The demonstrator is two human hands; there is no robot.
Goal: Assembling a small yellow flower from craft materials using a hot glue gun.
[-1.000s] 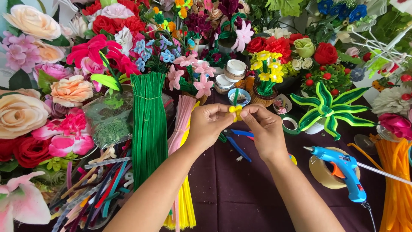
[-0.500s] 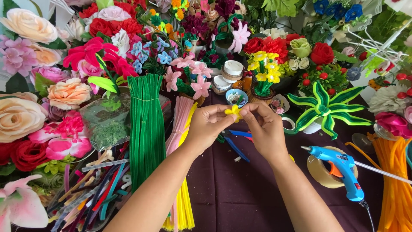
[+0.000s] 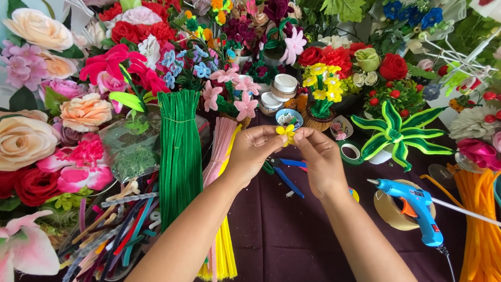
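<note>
Small yellow flower (image 3: 286,131) is sitting pinched between both hands, held up over the middle of the worktop (image 3: 292,235), just in front of a little blue bowl (image 3: 288,118). Left hand (image 3: 254,150) is closing thumb and fingers on the bloom's left side; right hand (image 3: 319,156) is clamping fingertips on its right side, the two hands touching at the flower.

Risks, as judged: the petals look thin and soft, so too hard a pinch is likely bending them out of shape. A slip is likely dropping the bloom among the blue-handled pliers (image 3: 284,169) lying directly beneath. The blue glue gun (image 3: 412,209) is resting on a tape roll (image 3: 394,211) near the right forearm; a careless elbow could be knocking it.

Packaging: two round tubs with white lids (image 3: 277,91) are standing behind the bowl; a clear bag of green moss (image 3: 130,151) is lying left of the green stem bundle (image 3: 180,151). Print too small to tell.
</note>
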